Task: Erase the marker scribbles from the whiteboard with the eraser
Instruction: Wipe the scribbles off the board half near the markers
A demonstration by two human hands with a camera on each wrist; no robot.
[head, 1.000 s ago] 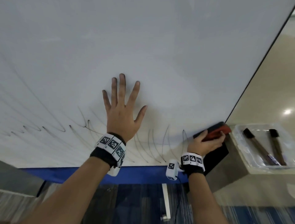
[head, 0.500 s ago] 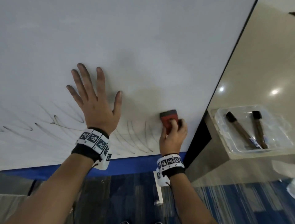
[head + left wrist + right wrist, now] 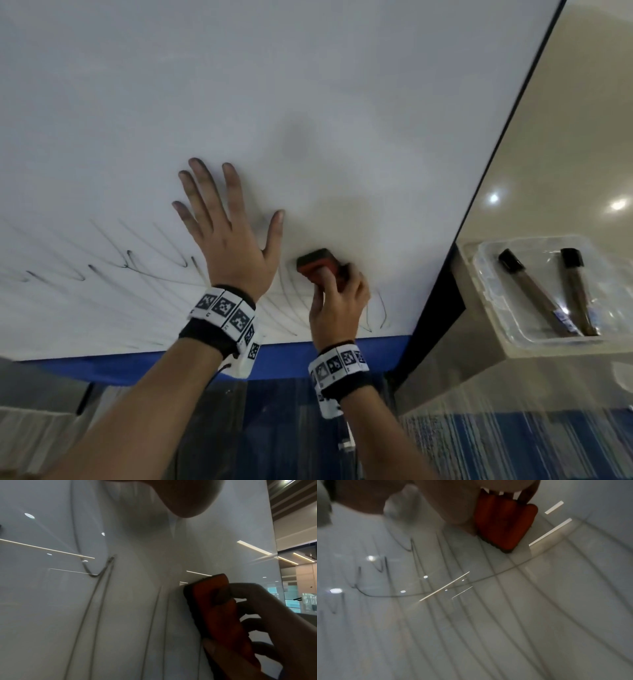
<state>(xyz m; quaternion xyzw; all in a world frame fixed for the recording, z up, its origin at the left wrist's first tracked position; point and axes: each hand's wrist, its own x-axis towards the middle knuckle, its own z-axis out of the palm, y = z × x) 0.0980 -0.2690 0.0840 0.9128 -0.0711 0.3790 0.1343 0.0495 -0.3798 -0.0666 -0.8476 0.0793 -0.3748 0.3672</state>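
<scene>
While left hand (image 3: 233,250) lies flat on glossy whiteboard (image 3: 308,102), right hand (image 3: 337,305) clutches blocky red eraser (image 3: 317,265)

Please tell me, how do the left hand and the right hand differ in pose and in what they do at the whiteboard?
The left hand lies flat with spread, straight fingers and holds nothing; the right hand has curled fingers gripping the red eraser. The left hand sits higher on the whiteboard, the right hand lower, among the scribbles. Both wear a marker-patterned wristband.
</scene>
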